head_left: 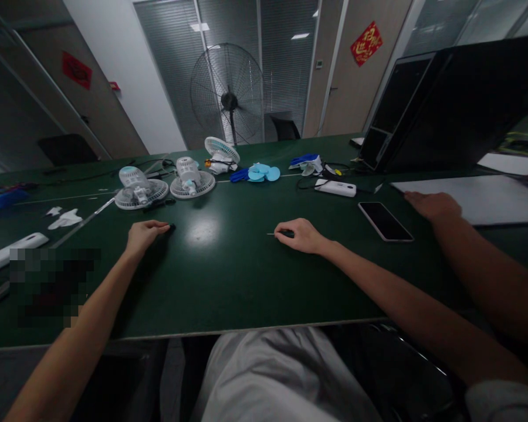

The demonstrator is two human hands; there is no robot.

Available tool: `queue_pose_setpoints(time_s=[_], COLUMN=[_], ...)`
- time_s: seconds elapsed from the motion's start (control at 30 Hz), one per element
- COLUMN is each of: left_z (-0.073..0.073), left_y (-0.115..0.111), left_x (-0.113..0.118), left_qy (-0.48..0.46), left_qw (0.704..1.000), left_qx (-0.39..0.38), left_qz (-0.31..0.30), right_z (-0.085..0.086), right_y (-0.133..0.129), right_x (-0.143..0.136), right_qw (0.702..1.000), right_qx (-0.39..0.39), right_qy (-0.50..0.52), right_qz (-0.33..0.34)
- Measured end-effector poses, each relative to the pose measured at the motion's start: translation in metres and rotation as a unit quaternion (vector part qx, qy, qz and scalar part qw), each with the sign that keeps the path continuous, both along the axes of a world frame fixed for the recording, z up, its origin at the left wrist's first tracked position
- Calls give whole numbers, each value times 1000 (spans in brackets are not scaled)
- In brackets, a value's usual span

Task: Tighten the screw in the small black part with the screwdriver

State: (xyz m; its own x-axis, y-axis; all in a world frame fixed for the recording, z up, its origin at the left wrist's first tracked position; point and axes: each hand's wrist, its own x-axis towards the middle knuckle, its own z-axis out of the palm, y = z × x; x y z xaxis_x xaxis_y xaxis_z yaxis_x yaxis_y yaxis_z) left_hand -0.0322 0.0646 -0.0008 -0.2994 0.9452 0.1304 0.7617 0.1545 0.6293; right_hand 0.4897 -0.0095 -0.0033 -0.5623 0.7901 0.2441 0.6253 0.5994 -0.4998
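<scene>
My left hand [144, 235] rests over the green table [229, 287], its fingers pinched on a small black piece [172, 227] too small to name. Wrapped in the fingers of my right hand [303, 236] is a small screwdriver [287, 233]; its dark handle shows and its thin metal shaft points left. Beyond my left hand lie two small white fans [141, 189] with their grilles on the table. A third small fan [221, 155] stands farther back, beside light blue fan blades [264, 172]. A phone [386, 221] lies to the right of my right hand.
Another person's hand [435, 205] lies on a white sheet [493, 196] at right. A white power strip [335, 187] and gloves [308, 164] sit near the back. A large black monitor [462, 105] stands at the right. White scraps [66, 218] lie at left.
</scene>
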Motion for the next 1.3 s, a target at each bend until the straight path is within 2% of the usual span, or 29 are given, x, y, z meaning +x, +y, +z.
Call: queue_pose_setpoints(time_s=[0.17, 0.23, 0.3, 0.37, 0.47, 0.6, 0.67, 0.73, 0.83, 0.97, 1.3], left_z=[1, 1, 1, 1, 1, -8, -13, -16, -17, -12, -12], left_y=[-6, -10, -14, -20, -33, -55, -62, -66, -67, -67, -67], left_x=[8, 18, 36, 62, 117, 196, 225, 243, 249, 245, 245], left_qy=[118, 167, 200, 217, 224, 128, 63, 6, -46, -59, -26], left_qw=[993, 984, 972, 957, 928, 882, 870, 863, 866, 870, 867], left_qx=[11, 40, 68, 84, 115, 150, 146, 124, 81, 42, 60], left_qz=[-2, -40, -106, -174, -275, -428, -467, -489, -492, -487, -495], right_z=[0, 1, 1, 0, 0, 1, 2, 2, 0, -1, 1], right_y=[0, 0, -1, 0, 0, -2, -3, -4, -4, -3, -2], right_x=[1, 1, 0, 0, -1, -1, -2, -3, -3, -3, 1], right_qw=[1000, 1000, 1000, 1000, 1000, 1000, 1000, 999, 999, 998, 997], right_qx=[-16, -19, -17, -7, 8, 13, 23, 34, 46, 63, 31], right_qy=[5, 6, 5, 2, 3, 5, 3, 0, -5, -4, 10], right_qz=[5, 4, 3, -1, -4, 1, -2, 1, 13, 27, 71])
